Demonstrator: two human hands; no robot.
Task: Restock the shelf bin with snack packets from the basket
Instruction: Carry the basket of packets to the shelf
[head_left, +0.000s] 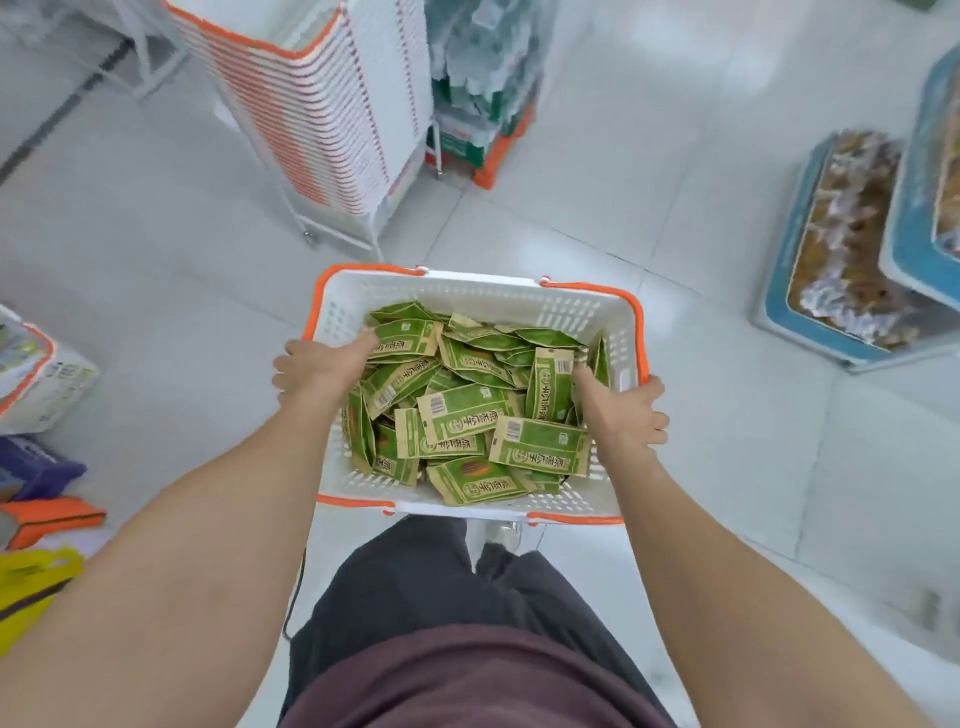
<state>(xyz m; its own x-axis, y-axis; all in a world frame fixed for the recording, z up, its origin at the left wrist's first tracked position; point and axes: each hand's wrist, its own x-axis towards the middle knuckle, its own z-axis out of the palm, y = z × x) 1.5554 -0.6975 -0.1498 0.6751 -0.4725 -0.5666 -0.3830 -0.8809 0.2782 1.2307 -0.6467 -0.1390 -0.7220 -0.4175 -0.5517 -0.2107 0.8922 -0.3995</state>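
Floor open fwd past basket; stack L, trays R.

The single view comes from a wide-angle camera on the person's head, facing forward and steeply down along both forearms, so torso and legs fill the bottom edge. It sits close above the basket, gripped near the frame's middle by the left hand and right hand. Farther off, the tiled floor bends toward the edges, with a stack of baskets at top and blue bins at right.
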